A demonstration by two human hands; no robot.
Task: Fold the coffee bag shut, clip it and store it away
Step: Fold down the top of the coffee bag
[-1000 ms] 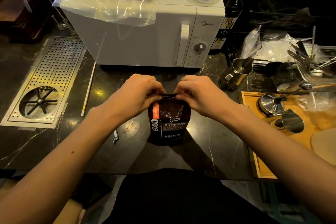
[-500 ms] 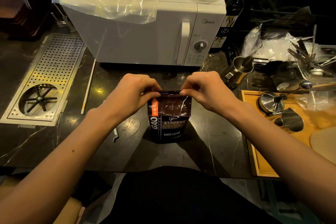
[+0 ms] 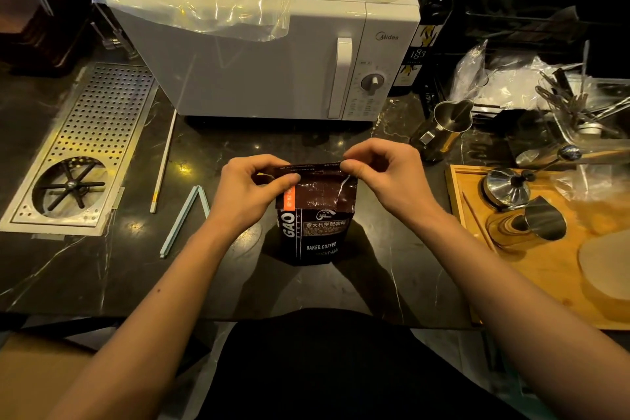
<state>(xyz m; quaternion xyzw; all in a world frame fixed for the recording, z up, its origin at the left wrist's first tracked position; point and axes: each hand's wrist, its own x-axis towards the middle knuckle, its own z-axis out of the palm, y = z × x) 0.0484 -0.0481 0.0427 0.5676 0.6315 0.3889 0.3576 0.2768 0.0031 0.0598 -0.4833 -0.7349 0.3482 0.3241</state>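
A dark brown coffee bag [image 3: 317, 225] with white lettering and an orange strip stands upright on the black marble counter [image 3: 85, 269], in the middle. My left hand [image 3: 252, 191] pinches the bag's top edge at its left corner. My right hand [image 3: 385, 177] pinches the same edge at the right corner. The top strip is flattened between them. A pale blue bag clip [image 3: 185, 220] lies open in a V on the counter, left of my left hand and apart from it.
A white microwave [image 3: 272, 54] stands behind the bag, tape rolls on top. A perforated steel drain tray [image 3: 102, 133] is set into the counter at left, a white stick [image 3: 163, 164] beside it. A wooden tray [image 3: 562, 290] with metal coffee tools lies right; a steel pitcher [image 3: 446, 129] stands behind.
My hands have drawn apart along the bag's top, stretching it flat and wider. The blue clip, hidden under my left arm before, now shows on the counter.
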